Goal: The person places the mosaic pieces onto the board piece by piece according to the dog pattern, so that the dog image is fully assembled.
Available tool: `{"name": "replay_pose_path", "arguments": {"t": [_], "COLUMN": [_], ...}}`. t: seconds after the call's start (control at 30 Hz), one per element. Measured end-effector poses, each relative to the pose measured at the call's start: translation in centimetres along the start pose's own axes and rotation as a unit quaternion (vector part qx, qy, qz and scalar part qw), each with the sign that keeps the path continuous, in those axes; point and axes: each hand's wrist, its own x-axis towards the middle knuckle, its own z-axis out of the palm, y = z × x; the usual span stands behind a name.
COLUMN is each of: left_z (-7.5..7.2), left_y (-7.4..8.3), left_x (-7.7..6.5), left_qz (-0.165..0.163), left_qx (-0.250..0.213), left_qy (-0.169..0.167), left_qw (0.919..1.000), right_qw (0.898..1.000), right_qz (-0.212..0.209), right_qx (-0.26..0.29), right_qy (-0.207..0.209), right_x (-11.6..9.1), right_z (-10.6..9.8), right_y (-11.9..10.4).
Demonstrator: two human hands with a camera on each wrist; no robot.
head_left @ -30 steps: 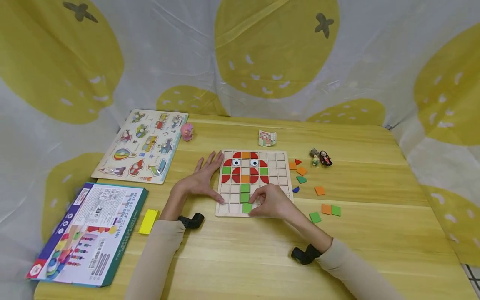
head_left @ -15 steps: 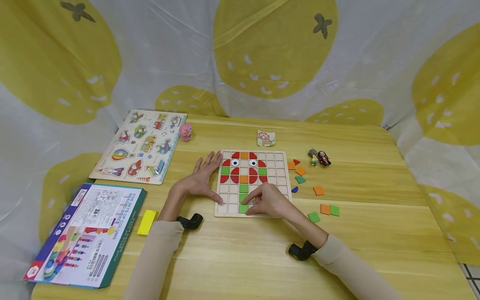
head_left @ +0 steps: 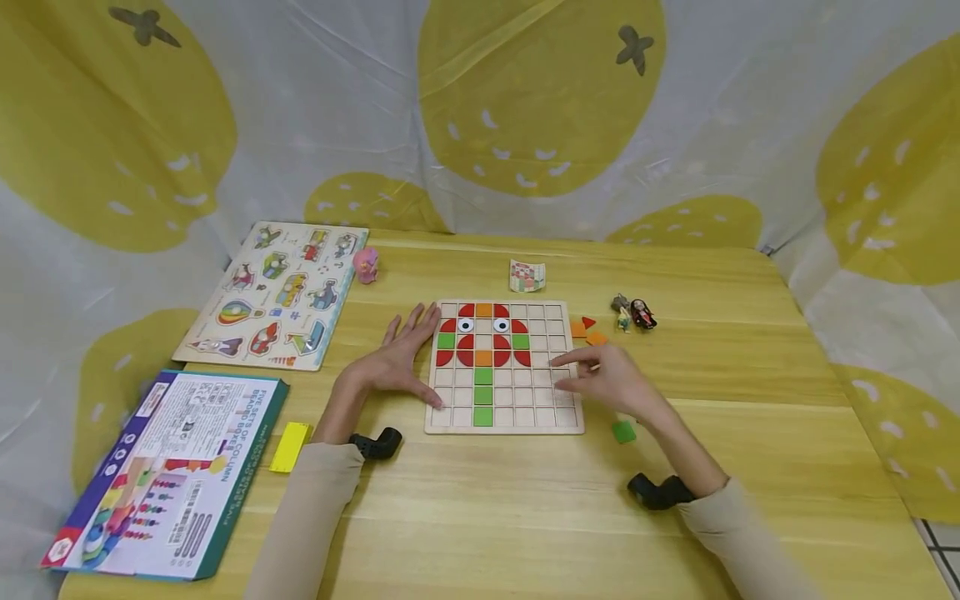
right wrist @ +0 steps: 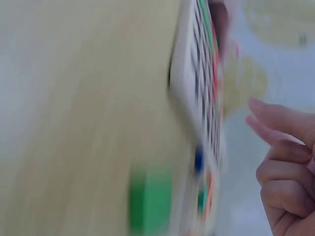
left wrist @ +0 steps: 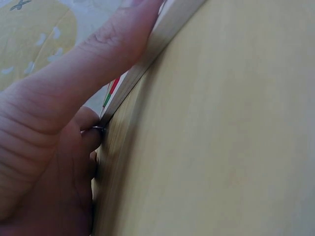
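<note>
A wooden grid board [head_left: 525, 402] lies flat on the table. Red quarter-round pieces, two eye pieces [head_left: 502, 326] and orange and green squares form a pattern on it, with a column of green square tiles [head_left: 483, 396] running down to its near edge. My left hand [head_left: 392, 360] rests at the board's left edge, fingers spread and thumb on the near left corner; the left wrist view shows the thumb [left wrist: 113, 44] against the rim. My right hand [head_left: 609, 382] hovers over the board's right edge, thumb and forefinger apart with nothing between them, other fingers curled.
Loose tiles lie right of the board, among them orange pieces [head_left: 596, 337] and a green square [head_left: 624, 431]; my right hand hides others. Small figurines [head_left: 632, 313], a pattern card [head_left: 527, 276], a picture puzzle [head_left: 273, 292], a pink toy [head_left: 366, 265], a box [head_left: 168, 475] and a yellow block [head_left: 290, 447] surround it.
My right hand has let go of the green square tile in the board's near row and moved right to the board's edge. My left hand has stayed at the left edge.
</note>
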Motion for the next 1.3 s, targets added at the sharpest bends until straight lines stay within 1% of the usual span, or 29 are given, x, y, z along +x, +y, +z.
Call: {"name": "replay_pose_path", "arguments": {"t": [0.07,0.17,0.23,0.33,0.4,0.47,0.6,0.67,0.77,0.83,0.97,1.07,1.13,1.2,1.3], "left_z": [0.0,-0.1,-0.1,-0.1,-0.2,-0.3,-0.2,-0.1,-0.1,-0.1,-0.1,-0.1,-0.1,-0.1,0.0], "left_y": [0.0,0.0,0.0,0.0,0.1,0.2,0.1,0.1,0.1,0.1,0.1,0.1,0.0,0.0,-0.2], "left_x": [0.0,0.0,0.0,0.0,-0.1,-0.1,0.0,0.1,0.0,-0.1,-0.1,-0.1,-0.1,-0.1,0.0], "left_qz": [-0.002,0.0,0.001,0.001,0.0,-0.001,0.001,0.002,0.002,0.001,-0.001,-0.002,-0.002,-0.001,0.0], "left_qx": [-0.001,-0.006,-0.006,-0.007,-0.007,-0.007,-0.005,-0.004,-0.004,-0.004,0.001,0.005,0.006,0.006,0.008], "left_qy": [-0.001,0.001,0.002,0.002,0.003,0.001,0.001,0.001,0.003,0.004,0.004,0.002,0.002,0.002,0.004], "left_qw": [1.0,1.0,1.0,1.0,1.0,1.0,1.0,1.0,1.0,1.0,1.0,1.0,1.0,1.0,1.0], "right_qw": [0.999,0.997,0.995,0.991,0.99,0.99,0.993,0.995,0.997,0.997,0.995,0.996,0.997,0.998,0.997], "right_qz": [0.028,0.071,0.097,0.129,0.135,0.137,0.109,0.089,0.071,0.074,0.078,0.063,0.056,0.058,0.065], "right_qx": [-0.003,0.001,0.006,0.025,0.028,0.018,-0.03,-0.033,0.005,0.034,0.062,0.06,0.048,0.033,0.024], "right_qy": [0.026,0.043,0.039,0.03,0.023,0.025,0.038,0.042,0.029,0.015,-0.007,-0.007,-0.001,0.008,0.016], "right_x": [-1.1,-2.5,-3.1,-3.4,-3.3,-3.1,-2.7,-2.4,-1.8,-1.0,1.0,2.5,3.2,3.8,4.2], "right_z": [-2.1,-4.4,-5.4,-6.1,-6.2,-6.1,-5.7,-5.3,-4.1,-2.7,0.8,3.0,4.1,4.8,5.3], "right_y": [2.0,4.7,6.1,7.2,7.4,7.3,6.9,6.3,4.4,2.6,-0.7,-2.5,-3.2,-3.6,-3.5]}}
